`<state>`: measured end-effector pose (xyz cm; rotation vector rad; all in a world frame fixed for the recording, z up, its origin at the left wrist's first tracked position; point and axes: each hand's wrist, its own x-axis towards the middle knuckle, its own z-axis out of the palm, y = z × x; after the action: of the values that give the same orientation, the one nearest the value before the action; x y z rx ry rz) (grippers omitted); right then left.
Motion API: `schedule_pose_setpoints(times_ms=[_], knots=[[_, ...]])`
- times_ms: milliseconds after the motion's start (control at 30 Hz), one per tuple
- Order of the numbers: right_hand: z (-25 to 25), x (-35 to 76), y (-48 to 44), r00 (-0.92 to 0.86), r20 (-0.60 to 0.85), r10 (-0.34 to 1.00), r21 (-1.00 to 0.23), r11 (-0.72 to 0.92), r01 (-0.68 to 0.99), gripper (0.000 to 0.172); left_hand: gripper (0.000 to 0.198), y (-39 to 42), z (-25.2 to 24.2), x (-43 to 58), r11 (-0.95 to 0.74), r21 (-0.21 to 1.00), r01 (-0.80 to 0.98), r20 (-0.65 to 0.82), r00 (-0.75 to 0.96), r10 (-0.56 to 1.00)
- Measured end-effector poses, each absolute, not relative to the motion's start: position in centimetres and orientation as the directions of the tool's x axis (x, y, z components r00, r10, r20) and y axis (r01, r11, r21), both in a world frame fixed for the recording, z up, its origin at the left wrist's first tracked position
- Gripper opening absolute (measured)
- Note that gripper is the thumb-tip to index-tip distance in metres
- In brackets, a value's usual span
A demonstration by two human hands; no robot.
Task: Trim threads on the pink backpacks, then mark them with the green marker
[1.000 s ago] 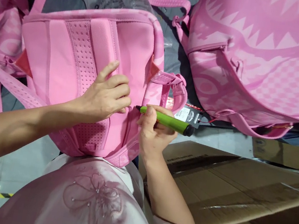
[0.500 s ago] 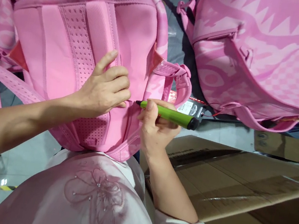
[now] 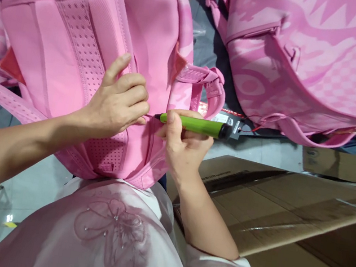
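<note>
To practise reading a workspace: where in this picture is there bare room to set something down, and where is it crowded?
Free: the flat cardboard right of the right hand; the floor strip between it and the right backpack; floor under the left forearm. Crowded: the top, where that and the held backpack lie close.

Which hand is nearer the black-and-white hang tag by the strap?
Right. The right hand, gripping the green tool, sits just left of the hang tag; the left hand rests farther left on the backpack's back panel.
</note>
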<state>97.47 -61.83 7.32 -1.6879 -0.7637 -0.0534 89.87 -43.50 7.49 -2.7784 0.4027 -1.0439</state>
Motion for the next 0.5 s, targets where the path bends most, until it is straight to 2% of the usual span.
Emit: schedule_pose_setpoints(times_ms=[267,367,500], knots=[[7.91,97.94,-61.97,0.784,0.406,0.47,-0.852,-0.117,0.511,0.019,0.024,-43.45,7.52,89.89,-0.954,-0.241,-0.178,0.567,0.772,-0.287],[8.03,98.05,-62.03,0.784,0.384,0.488,-0.862,-0.117,0.494,0.019,0.023,-43.37,7.56,89.87,-0.951,-0.233,-0.204,0.595,0.743,-0.306],[7.87,97.98,-62.14,0.789,0.386,0.478,-0.87,-0.095,0.484,0.018,0.021,-43.36,7.6,89.73,-0.965,-0.171,-0.2,0.542,0.799,-0.262]])
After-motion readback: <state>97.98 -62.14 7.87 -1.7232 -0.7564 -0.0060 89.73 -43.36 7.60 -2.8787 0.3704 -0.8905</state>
